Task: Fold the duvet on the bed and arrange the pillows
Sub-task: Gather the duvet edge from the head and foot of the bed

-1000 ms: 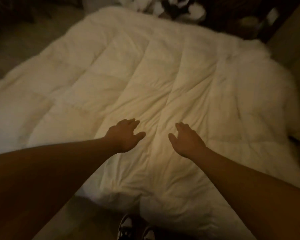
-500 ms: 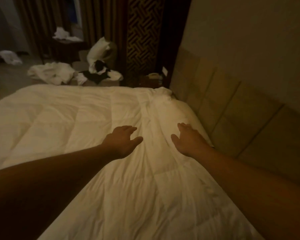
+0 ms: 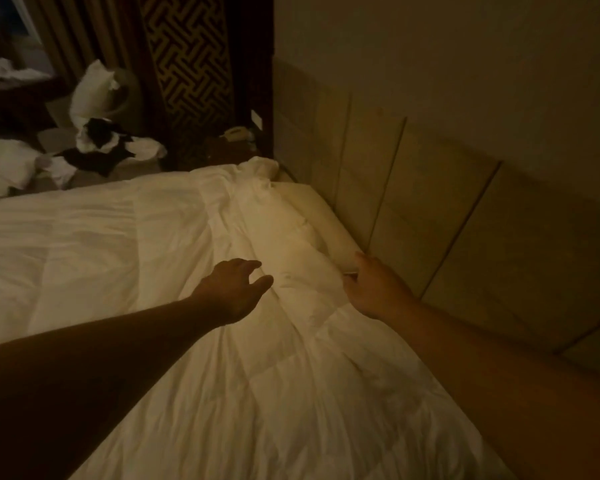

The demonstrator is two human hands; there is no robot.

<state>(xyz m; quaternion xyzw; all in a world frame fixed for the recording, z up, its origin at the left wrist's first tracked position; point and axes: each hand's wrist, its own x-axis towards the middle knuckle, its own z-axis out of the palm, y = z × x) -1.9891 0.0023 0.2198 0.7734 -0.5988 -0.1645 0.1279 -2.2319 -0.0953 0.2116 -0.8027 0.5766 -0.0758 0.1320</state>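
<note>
One white duvet is spread across the bed, and one pillow is propped beyond its far side. Two hands are counted: the left hand is held over the duvet with fingers loosely spread, holding nothing; the right hand is at the duvet's edge beside the padded headboard, its grip not discernible. Crumpled linen is heaped on the floor in a dim room.

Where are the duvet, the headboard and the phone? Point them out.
duvet (image 3: 125, 244): head view, flat top.
headboard (image 3: 426, 202): head view, padded panel.
phone (image 3: 235, 134): head view, its body on the nightstand.

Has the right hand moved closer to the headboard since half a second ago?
Yes. The right hand has moved toward the headboard, now at the duvet edge beside it.
</note>
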